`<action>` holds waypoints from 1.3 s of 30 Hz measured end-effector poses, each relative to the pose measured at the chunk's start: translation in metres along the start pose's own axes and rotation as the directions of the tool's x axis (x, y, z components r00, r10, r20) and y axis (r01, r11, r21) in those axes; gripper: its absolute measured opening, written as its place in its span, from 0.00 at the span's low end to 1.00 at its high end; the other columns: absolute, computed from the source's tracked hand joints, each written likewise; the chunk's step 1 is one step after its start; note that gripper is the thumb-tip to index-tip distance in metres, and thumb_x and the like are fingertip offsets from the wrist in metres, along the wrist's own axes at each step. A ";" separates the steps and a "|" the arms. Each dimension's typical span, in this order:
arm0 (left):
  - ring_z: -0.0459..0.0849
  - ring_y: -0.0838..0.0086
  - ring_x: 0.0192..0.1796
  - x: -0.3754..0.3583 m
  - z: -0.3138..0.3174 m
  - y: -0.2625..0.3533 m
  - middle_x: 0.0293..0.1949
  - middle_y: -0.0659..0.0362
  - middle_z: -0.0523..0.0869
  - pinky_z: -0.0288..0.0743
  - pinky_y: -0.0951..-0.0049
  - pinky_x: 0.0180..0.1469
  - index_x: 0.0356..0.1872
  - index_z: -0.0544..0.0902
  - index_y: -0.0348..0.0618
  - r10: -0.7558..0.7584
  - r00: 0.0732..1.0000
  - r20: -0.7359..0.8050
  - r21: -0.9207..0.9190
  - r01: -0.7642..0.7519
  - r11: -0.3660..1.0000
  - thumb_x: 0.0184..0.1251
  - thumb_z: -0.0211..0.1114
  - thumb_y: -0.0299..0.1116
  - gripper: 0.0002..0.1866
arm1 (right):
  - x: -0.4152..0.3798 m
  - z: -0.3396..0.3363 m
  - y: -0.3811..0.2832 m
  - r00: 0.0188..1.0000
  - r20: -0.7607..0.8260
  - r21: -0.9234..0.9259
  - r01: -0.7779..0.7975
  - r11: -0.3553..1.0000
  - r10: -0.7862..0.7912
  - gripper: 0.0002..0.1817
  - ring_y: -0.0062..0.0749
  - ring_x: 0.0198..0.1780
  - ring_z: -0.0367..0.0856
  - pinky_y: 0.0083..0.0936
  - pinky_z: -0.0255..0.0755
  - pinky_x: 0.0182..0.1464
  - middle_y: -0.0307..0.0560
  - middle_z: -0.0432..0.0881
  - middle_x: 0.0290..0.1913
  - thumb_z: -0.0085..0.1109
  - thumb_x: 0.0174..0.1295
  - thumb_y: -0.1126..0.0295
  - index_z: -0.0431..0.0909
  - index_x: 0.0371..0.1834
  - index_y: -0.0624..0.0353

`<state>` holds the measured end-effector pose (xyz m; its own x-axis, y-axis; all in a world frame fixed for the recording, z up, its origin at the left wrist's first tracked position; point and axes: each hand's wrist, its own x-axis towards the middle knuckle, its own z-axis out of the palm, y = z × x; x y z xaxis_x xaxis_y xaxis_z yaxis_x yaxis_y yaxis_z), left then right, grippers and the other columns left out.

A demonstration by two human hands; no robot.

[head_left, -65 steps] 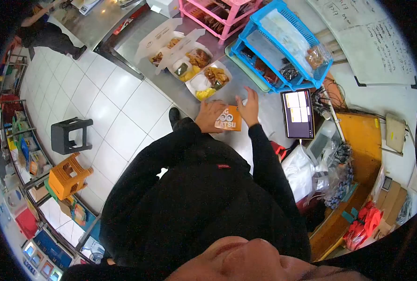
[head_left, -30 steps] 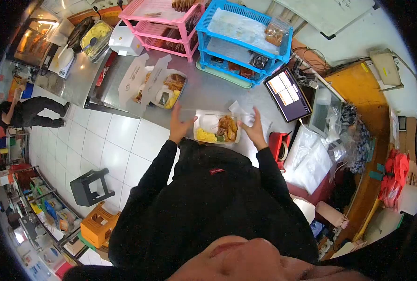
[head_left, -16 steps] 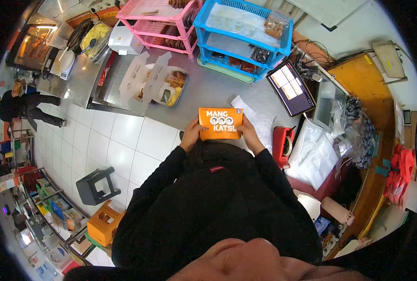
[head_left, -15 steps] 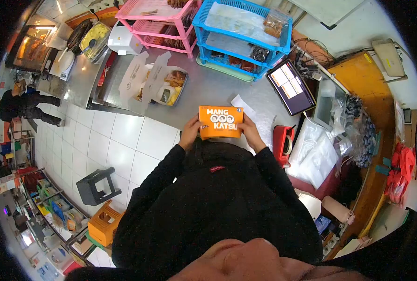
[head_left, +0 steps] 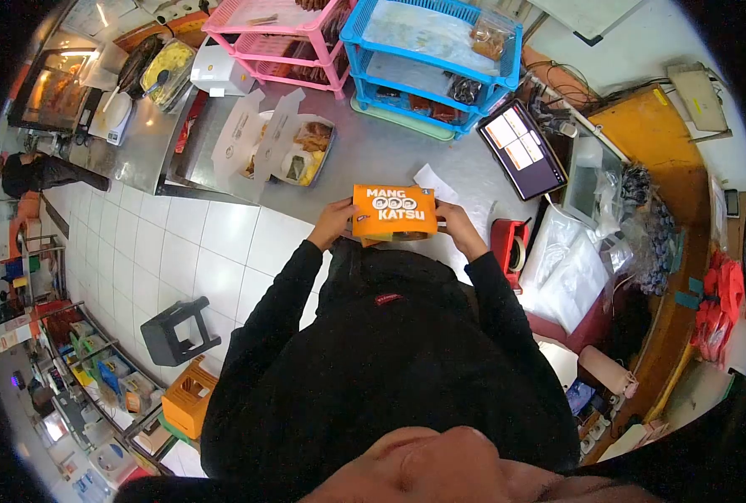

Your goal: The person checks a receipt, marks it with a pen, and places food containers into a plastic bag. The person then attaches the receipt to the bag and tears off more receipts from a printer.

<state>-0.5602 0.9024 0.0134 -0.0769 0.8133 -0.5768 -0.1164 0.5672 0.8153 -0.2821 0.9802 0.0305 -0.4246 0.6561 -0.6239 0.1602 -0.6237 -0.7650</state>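
From the head camera I see both hands on the orange box (head_left: 394, 211), which sits at the near edge of the steel counter (head_left: 373, 155), right in front of the body. My left hand (head_left: 333, 224) clasps its left edge, fingers curled around it; my right hand (head_left: 457, 228) grips the right edge the same way. A white paper (head_left: 437, 181) lies just behind the box. Two open meal boxes (head_left: 293, 151) sit farther left on the counter, the tablet (head_left: 521, 148) to the right, the red tape dispenser (head_left: 507, 243) just beside my right wrist.
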 end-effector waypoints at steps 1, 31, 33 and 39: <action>0.80 0.72 0.35 0.000 0.001 0.001 0.40 0.56 0.81 0.77 0.72 0.31 0.51 0.76 0.34 -0.004 1.000 0.000 0.001 0.004 1.000 0.58 0.61 0.52 0.30 | 0.001 0.005 0.003 0.998 -0.058 0.010 0.027 1.000 -0.026 0.24 0.25 0.40 0.73 0.26 0.69 0.42 0.41 0.76 0.37 0.52 0.58 0.58 0.72 0.54 0.61; 0.81 0.77 0.35 0.000 0.016 0.013 0.33 0.55 0.83 0.75 0.77 0.35 0.47 0.77 0.28 0.027 1.000 0.006 0.108 -0.028 0.994 0.65 0.58 0.46 0.25 | 0.037 0.008 0.049 0.952 -0.191 -0.507 0.111 0.855 -0.238 0.24 0.43 0.39 0.77 0.30 0.71 0.43 0.58 0.77 0.41 0.46 0.64 0.55 0.73 0.49 0.69; 0.82 0.66 0.37 0.012 0.024 0.006 0.35 0.50 0.83 0.74 0.72 0.41 0.48 0.76 0.28 0.096 0.994 -0.059 0.178 -0.084 0.980 0.67 0.54 0.48 0.27 | 0.035 0.023 0.042 0.885 -0.296 -0.718 0.041 0.695 -0.359 0.25 0.48 0.35 0.77 0.32 0.72 0.42 0.62 0.77 0.40 0.43 0.65 0.54 0.71 0.50 0.69; 0.68 0.46 0.57 0.028 0.018 -0.028 0.57 0.38 0.67 0.65 0.57 0.57 0.63 0.63 0.36 0.519 0.854 -0.007 0.680 -0.377 0.629 0.65 0.53 0.51 0.33 | 0.022 0.027 0.031 0.901 -0.302 -0.767 -0.037 0.641 -0.310 0.36 0.56 0.51 0.71 0.41 0.72 0.46 0.65 0.70 0.49 0.45 0.61 0.44 0.59 0.63 0.63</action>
<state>-0.5414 0.9117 -0.0246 -0.1333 0.9886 -0.0697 0.6287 0.1387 0.7652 -0.3107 0.9637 -0.0023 -0.1630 0.9131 -0.3736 0.8018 -0.0981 -0.5895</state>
